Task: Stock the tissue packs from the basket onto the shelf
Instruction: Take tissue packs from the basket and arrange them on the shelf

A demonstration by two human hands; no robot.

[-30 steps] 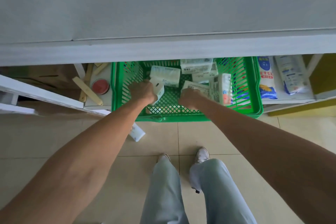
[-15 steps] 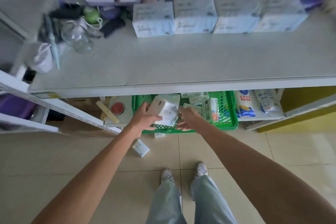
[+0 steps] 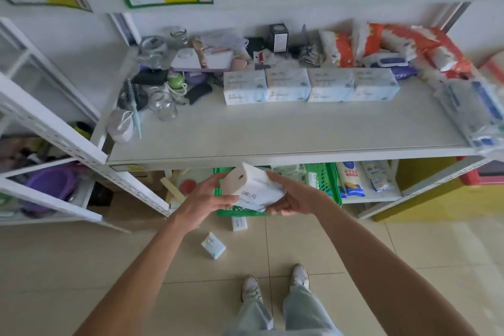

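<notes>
A white tissue pack [image 3: 253, 188] hangs tilted in front of the shelf edge, held between both hands. My left hand [image 3: 206, 199] grips its left end and my right hand [image 3: 293, 198] cups its right side from below. Behind them the green basket [image 3: 331, 185] sits on the lower shelf with more packs inside, mostly hidden. On the white shelf [image 3: 286, 131] above, a row of several tissue packs [image 3: 309, 85] stands side by side toward the back.
Glass jars [image 3: 162, 108], a brush and small clutter crowd the shelf's left; red-and-white bags [image 3: 395, 43] and blue-white packs [image 3: 474, 114] fill its right. Two small packs [image 3: 213, 245] lie on the tiled floor. A second white rack [image 3: 51, 128] stands at left.
Both hands have lifted one tissue pack out of the basket up to shelf-edge height. My view has risen from the basket to the shelf top.
</notes>
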